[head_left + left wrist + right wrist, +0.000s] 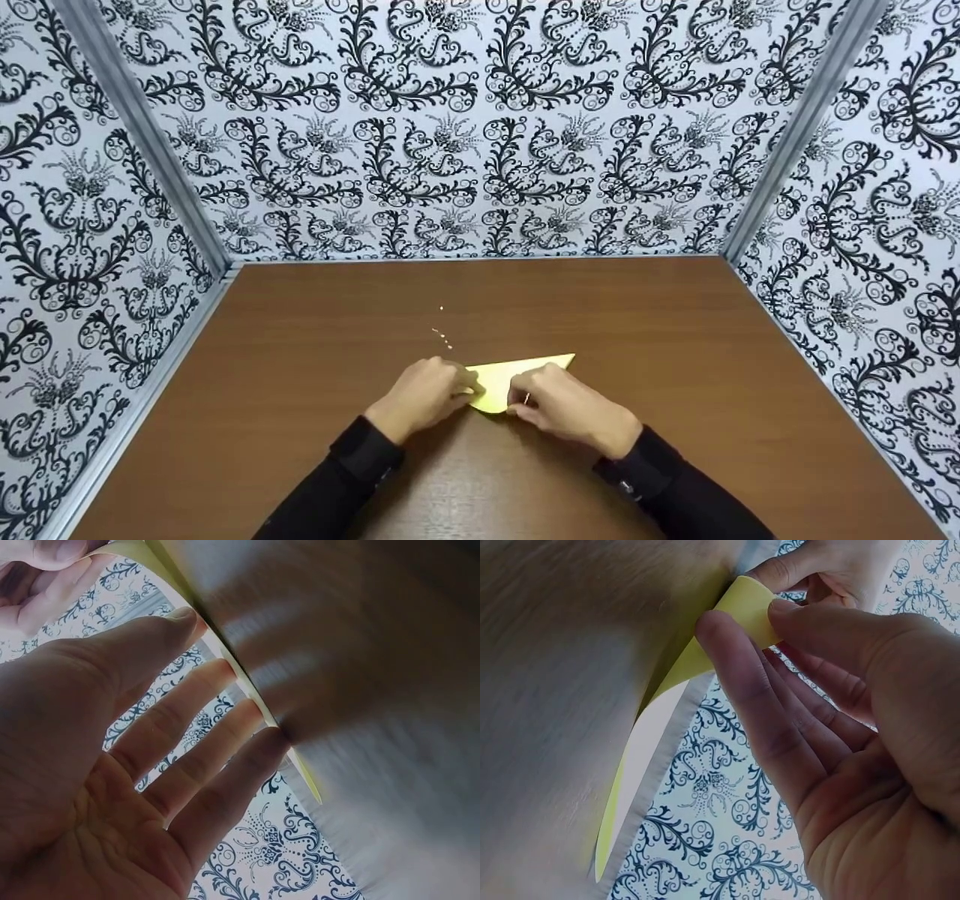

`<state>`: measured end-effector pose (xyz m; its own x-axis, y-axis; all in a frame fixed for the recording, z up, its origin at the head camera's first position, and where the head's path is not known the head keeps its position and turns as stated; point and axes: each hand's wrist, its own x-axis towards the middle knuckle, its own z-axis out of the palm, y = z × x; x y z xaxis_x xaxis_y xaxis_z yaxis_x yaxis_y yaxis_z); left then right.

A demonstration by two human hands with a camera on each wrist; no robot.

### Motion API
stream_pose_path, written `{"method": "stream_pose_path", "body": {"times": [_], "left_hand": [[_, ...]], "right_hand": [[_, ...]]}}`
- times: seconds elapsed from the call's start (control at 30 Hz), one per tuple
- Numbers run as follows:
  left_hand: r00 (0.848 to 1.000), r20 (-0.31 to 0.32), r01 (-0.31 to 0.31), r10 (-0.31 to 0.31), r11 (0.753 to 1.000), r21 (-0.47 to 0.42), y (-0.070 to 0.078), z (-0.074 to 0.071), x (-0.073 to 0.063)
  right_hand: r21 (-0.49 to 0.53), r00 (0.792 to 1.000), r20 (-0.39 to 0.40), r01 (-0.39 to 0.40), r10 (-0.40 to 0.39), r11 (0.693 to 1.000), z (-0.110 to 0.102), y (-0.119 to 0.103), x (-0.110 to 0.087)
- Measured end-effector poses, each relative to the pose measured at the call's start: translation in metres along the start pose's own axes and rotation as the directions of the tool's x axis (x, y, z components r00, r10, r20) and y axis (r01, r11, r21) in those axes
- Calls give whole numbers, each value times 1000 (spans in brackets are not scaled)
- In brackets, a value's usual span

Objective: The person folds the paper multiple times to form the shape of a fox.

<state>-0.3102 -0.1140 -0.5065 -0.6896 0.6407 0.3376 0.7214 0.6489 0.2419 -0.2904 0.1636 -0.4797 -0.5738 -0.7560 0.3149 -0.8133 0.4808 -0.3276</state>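
Observation:
A sheet of yellow paper [495, 382] lies on the wooden table, its near edge curled up and over toward the far side. At its left end my left hand [427, 394] holds the paper between thumb and fingers. In the left wrist view, several fingertips of that hand [187, 735] line up along the paper's edge [255, 694]. My right hand [566, 405] pinches the curled near edge. The right wrist view shows the thumb and a finger of the right hand [802, 697] on the rolled paper [742, 607], with a pale inner side below it.
The brown wooden table [675, 322] stretches out around the paper. A few small white specks [442, 339] lie just beyond the left hand. Patterned black-and-white walls [480, 150] with grey metal edge strips [142, 135] close in the back and both sides.

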Motion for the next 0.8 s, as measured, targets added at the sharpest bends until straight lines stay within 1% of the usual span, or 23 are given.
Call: {"method": "stream_pose_path", "body": {"times": [0.1, 0.2, 0.33, 0.43, 0.63, 0.8], "left_hand": [[1000, -5, 6, -6, 1000, 0, -1, -1, 0], [1000, -13, 4, -4, 1000, 3, -2, -1, 1], [1000, -29, -3, 3, 1000, -5, -4, -1, 1], [999, -38, -6, 6, 1000, 0, -4, -1, 1], [999, -40, -7, 7, 1000, 20, -6, -1, 1], [1000, -28, -13, 14, 999, 35, -8, -1, 1]], "right_hand": [[36, 1000, 12, -18, 18, 999, -2, 2, 2], [75, 998, 33, -60, 58, 995, -5, 3, 3], [136, 991, 63, -123, 115, 983, -7, 6, 5], [174, 988, 75, -148, 136, 974, -8, 8, 8], [187, 985, 77, -165, 153, 968, -11, 14, 18], [184, 985, 72, -168, 157, 969, -14, 21, 29]]}}
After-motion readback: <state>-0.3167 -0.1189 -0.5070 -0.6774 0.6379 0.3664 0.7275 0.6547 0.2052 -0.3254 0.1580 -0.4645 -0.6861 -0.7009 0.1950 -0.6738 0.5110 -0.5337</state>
